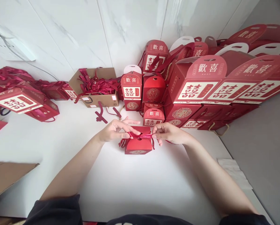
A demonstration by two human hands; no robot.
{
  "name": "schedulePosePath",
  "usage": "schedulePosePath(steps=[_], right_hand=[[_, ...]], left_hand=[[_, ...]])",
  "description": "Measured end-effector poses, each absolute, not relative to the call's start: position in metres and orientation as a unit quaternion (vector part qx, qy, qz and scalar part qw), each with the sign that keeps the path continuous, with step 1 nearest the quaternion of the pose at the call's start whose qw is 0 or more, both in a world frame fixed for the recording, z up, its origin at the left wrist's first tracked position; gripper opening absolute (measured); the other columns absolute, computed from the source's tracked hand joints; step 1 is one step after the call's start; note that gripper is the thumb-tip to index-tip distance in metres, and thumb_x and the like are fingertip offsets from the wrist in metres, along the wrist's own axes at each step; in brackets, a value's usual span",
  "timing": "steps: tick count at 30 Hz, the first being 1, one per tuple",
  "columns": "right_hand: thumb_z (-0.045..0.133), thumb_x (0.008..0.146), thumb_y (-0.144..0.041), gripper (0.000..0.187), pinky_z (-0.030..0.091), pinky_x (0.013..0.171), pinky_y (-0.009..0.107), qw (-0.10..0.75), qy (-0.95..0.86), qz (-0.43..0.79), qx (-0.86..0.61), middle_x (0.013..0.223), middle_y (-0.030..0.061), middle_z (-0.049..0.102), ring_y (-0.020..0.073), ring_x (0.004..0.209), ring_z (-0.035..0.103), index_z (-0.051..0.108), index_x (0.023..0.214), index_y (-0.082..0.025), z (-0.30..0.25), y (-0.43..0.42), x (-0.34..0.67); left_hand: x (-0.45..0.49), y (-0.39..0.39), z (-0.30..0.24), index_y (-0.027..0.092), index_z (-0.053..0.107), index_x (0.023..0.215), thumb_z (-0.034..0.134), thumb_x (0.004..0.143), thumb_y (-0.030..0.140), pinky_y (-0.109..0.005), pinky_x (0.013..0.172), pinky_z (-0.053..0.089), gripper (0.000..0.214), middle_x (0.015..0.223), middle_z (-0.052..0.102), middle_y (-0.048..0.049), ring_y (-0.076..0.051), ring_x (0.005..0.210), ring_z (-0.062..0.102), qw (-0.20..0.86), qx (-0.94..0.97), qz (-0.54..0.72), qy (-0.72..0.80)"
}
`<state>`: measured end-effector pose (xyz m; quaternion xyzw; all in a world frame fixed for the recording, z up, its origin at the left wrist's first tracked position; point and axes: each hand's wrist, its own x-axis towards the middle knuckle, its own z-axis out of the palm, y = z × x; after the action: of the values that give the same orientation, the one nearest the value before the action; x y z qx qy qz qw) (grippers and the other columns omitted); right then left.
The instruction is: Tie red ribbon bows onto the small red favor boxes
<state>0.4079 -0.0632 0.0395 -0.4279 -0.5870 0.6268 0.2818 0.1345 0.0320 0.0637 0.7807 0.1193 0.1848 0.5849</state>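
A small red gift box with a gold round emblem stands on the white table in front of me. A red satin ribbon runs across its top by the handle slot. My left hand is at the box's left side, thumb and a finger closing on the ribbon, with one finger reaching to the middle and others stretched out. On the right, my right hand pinches the ribbon between thumb and forefinger. A twisted cord hangs at the box's right side.
Behind stands an open cardboard box full of red ribbons, with loose ribbon pieces before it. Stacked red gift boxes fill the right back. More ribboned boxes lie left. A cardboard flap is at the near left.
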Motion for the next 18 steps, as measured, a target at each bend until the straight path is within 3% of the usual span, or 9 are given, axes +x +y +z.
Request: schedulePosePath(steps=[3,7,13,15,18], right_hand=[[0.066,0.082,-0.048,0.034,0.048,0.055,0.026,0.218,-0.596,0.645,-0.426,0.057,0.0011,0.067,0.0131,0.048,0.061,0.066,0.088,-0.014,0.045,-0.066,0.409],[0.065,0.083,-0.047,0.032,0.048,0.055,0.025,0.208,-0.589,0.662,-0.415,0.055,0.0004,0.067,0.0136,0.049,0.063,0.067,0.086,-0.015,0.048,-0.068,0.408],[0.065,0.082,-0.049,0.033,0.049,0.058,0.026,0.214,-0.592,0.654,-0.420,0.056,0.0006,0.068,0.0143,0.051,0.064,0.065,0.084,-0.016,0.044,-0.067,0.405],[0.065,0.083,-0.049,0.033,0.049,0.060,0.027,0.217,-0.594,0.648,-0.423,0.056,0.0005,0.068,0.0142,0.052,0.064,0.064,0.085,-0.016,0.043,-0.066,0.406],[0.063,0.084,-0.048,0.033,0.047,0.059,0.026,0.223,-0.605,0.632,-0.431,0.058,0.0011,0.068,0.0141,0.054,0.064,0.064,0.085,-0.015,0.047,-0.067,0.408]], left_hand=[[0.138,0.029,0.059,0.022,0.077,0.075,0.067,0.081,0.043,-0.047,0.118,0.013,0.025,0.084,0.076,-0.0097,-0.026,0.116,0.058,0.579,0.780,0.175,0.161],[0.149,0.021,0.052,0.020,0.073,0.064,0.069,0.077,0.050,-0.044,0.118,0.013,0.033,0.071,0.073,-0.0079,-0.023,0.100,0.063,0.573,0.787,0.153,0.168],[0.148,0.022,0.056,0.020,0.074,0.067,0.065,0.076,0.059,-0.049,0.118,0.007,0.041,0.091,0.076,-0.0129,-0.029,0.117,0.056,0.608,0.779,0.066,0.135],[0.141,0.026,0.065,0.020,0.073,0.062,0.066,0.076,0.057,-0.049,0.117,0.014,0.040,0.092,0.076,-0.0133,-0.031,0.118,0.056,0.611,0.781,0.050,0.117],[0.129,0.030,0.084,0.020,0.075,0.067,0.068,0.078,0.046,-0.041,0.103,0.038,0.030,0.099,0.072,-0.0125,-0.026,0.103,0.061,0.578,0.801,0.057,0.145]])
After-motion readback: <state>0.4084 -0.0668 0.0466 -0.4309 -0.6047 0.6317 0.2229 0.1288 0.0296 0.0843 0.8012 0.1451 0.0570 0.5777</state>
